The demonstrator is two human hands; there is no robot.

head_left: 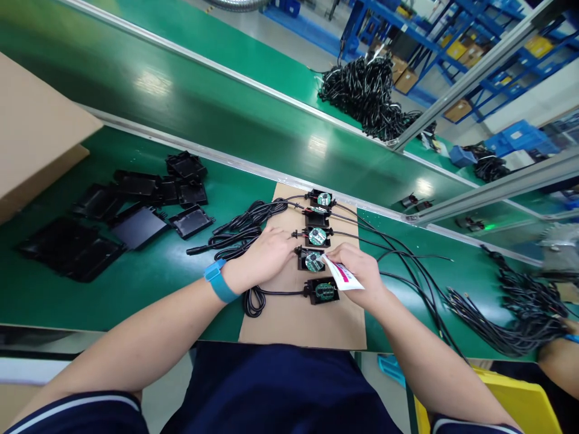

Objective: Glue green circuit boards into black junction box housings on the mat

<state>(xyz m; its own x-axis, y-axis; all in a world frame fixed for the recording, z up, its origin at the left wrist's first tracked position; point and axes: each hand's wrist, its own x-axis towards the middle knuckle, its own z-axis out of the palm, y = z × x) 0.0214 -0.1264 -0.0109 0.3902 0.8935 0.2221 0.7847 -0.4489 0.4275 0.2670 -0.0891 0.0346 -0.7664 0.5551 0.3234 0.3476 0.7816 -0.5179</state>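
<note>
My right hand [362,268] grips a white tube [344,276] with pink-red print. Its tip is at the round green circuit board [313,261] in one of the open black boxes [303,260]; whether it touches cannot be told. My left hand [269,252], its fingers bent together, is at that box's cable end, over black cables; what lies under the fingertips is hidden. Other black boxes with boards stand in a column: one nearer me [335,295], and several farther off, such as the one with a round board [318,235]. A cardboard sheet [294,328] lies beneath them.
Empty black housings [140,226] lie at the left beside a cardboard box [40,132]. Cable bundles [511,319] spread at the right, near another person's arm [558,364]. A metal rail [226,160] runs behind; a yellow bin [515,398] stands lower right.
</note>
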